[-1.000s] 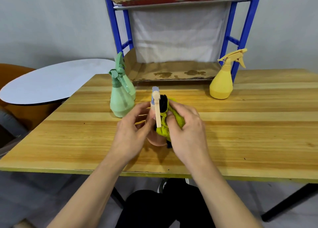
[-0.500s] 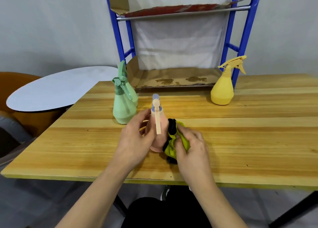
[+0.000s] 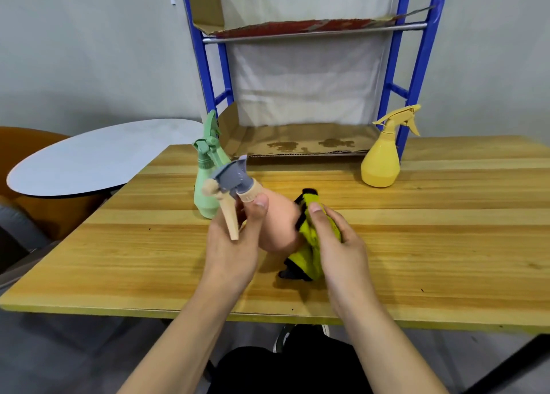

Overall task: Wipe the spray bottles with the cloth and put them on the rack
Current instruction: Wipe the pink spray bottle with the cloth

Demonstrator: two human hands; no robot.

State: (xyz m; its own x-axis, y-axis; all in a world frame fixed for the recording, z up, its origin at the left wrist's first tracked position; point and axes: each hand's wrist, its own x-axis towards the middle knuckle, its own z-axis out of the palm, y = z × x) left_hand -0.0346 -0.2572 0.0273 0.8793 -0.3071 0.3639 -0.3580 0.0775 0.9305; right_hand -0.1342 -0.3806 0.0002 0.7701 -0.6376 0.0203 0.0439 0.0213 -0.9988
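My left hand (image 3: 235,245) grips a pink spray bottle (image 3: 275,221) by its neck, tilted so the grey nozzle head points up and left and the body leans right. My right hand (image 3: 336,245) holds a yellow and black cloth (image 3: 308,236) pressed against the right side of the bottle's body. Two green spray bottles (image 3: 208,173) stand close together on the wooden table (image 3: 416,245) at the back left. A yellow spray bottle (image 3: 384,155) stands at the back right, beside the blue rack (image 3: 413,75).
The rack's lower shelf is lined with stained cardboard (image 3: 300,143), and an upper shelf carries cardboard too. A round white tabletop (image 3: 89,158) sits left of the wooden table, over an orange chair. My dark-clothed legs show below the table's near edge.
The pink bottle went from upright to tilted, its head now swung to the left. The cloth slid down along the bottle's right side. The camera view tipped upward a little.
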